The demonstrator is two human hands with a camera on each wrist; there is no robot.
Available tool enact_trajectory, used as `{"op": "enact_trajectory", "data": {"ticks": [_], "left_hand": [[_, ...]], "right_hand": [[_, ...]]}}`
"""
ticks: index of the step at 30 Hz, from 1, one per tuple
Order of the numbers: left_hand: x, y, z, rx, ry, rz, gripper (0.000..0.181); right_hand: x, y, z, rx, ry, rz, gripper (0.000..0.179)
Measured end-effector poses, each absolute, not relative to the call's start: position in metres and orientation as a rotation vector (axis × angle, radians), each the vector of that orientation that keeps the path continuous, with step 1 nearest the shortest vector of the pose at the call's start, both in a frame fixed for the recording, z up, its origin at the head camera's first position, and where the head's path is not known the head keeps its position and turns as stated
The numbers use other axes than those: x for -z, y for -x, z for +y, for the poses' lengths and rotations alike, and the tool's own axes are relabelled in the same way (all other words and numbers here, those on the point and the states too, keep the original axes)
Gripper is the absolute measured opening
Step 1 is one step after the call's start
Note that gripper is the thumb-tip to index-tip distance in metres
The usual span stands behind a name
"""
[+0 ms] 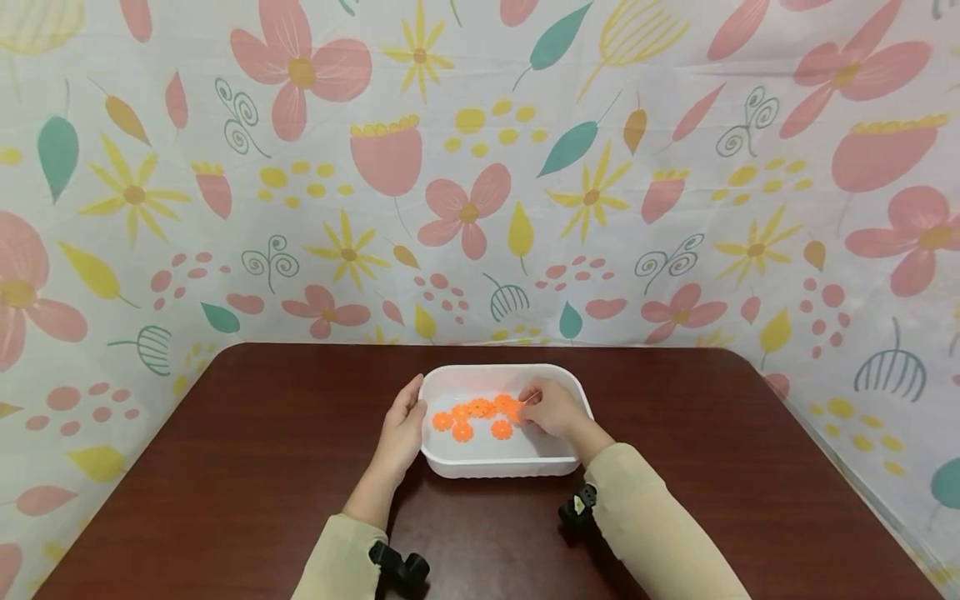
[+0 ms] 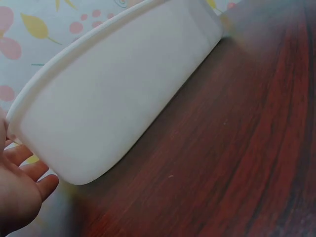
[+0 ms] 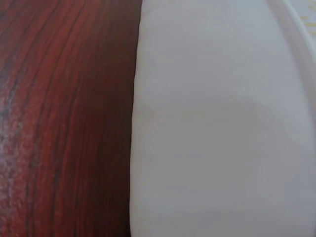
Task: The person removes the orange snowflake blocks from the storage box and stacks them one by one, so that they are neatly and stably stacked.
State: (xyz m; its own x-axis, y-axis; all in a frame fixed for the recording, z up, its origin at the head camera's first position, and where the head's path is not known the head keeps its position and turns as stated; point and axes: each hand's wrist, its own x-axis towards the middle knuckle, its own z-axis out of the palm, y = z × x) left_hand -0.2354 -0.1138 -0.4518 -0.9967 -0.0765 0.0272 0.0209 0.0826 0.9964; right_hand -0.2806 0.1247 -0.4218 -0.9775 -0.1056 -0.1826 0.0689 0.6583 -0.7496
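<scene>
Reaching into the tub [image 1: 495,468], the right hand [image 1: 557,410] has bent fingers at the orange bits [image 1: 462,432], just right of the middle of the head view. I cannot tell if it pinches one, since the fingers hide their own tips. The bits lie in the tub, many bunched in a row, with one set lower near the hand. The tub sits low in the middle of the frame, on the brown table [image 1: 480,542].

The left hand [image 1: 403,429] touches the tub's left end, its fingers a bit spread, as the lower left of the left wrist view shows. That looks like a light hold, so the tub could slide or turn if the right arm bumps it. The sleeve [image 1: 645,500] is close to the tub's lower right corner, so a low lift might catch the rim.

The bits look thin and crowded. Fingers could take two at once, or drag a next one along. A bit caught just by its edge might slip and fall.
</scene>
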Motion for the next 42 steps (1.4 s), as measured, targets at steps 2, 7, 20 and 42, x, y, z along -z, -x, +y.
{"op": "enact_trajectory", "data": {"ticks": [2,7,20,42], "left_hand": [[0.452,0.237,-0.114,2.070,-0.070,-2.241,0.046],[0.451,0.238,-0.113,2.072,-0.088,-2.196,0.047],[0.453,0.234,-0.111,2.046,-0.020,-2.242,0.051],[0.452,0.235,-0.117,2.067,0.010,-2.232,0.049]], "right_hand": [[0.421,0.281,0.125,1.250,0.013,2.645,0.019],[0.419,0.283,0.126,1.357,-0.039,2.585,0.020],[0.411,0.275,0.132,1.550,-0.046,2.494,0.021],[0.392,0.274,0.160,1.707,-0.017,2.426,0.030]]}}
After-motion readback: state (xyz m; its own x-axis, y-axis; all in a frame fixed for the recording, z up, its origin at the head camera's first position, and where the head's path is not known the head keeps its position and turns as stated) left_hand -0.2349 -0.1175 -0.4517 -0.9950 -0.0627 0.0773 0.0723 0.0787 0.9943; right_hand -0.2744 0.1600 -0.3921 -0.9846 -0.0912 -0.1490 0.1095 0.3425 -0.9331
